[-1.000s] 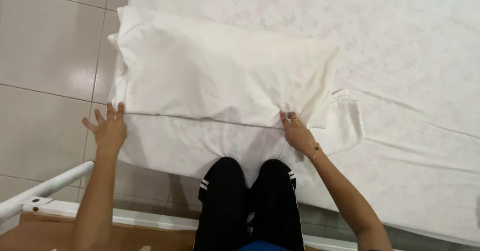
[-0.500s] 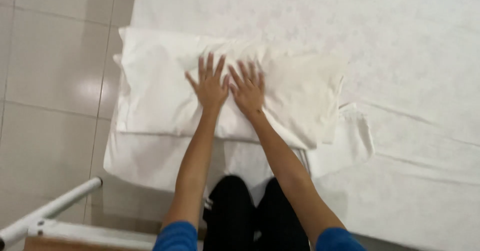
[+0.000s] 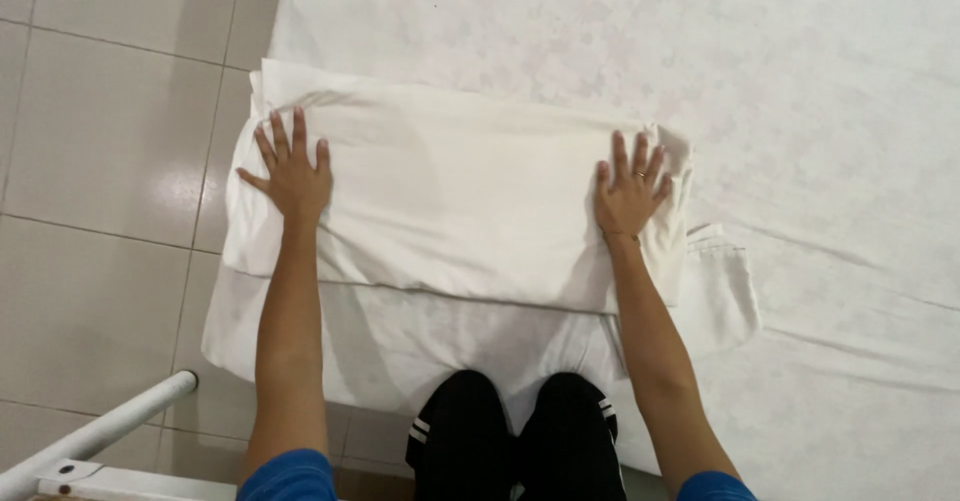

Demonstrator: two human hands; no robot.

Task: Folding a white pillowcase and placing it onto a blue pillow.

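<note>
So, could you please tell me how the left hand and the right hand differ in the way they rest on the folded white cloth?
The left hand lies at the folded white cloth's left end, over the floor side; the right hand lies at its right end, over the white sheet. The right hand wears a ring; the left hand shows none. The left thumb points far outward; the right thumb stays closer in. Both lie flat, palms down, fingers spread.

Mattress (image 3: 800, 111): white, faintly patterned cover, fills the upper and right part of the view. Floor (image 3: 100, 161): pale glossy tiles with dark grout lines, along the left side. Rail (image 3: 95, 436): white metal tube, slanting at the lower left corner, with a flat white bracket (image 3: 120, 483) below it.
</note>
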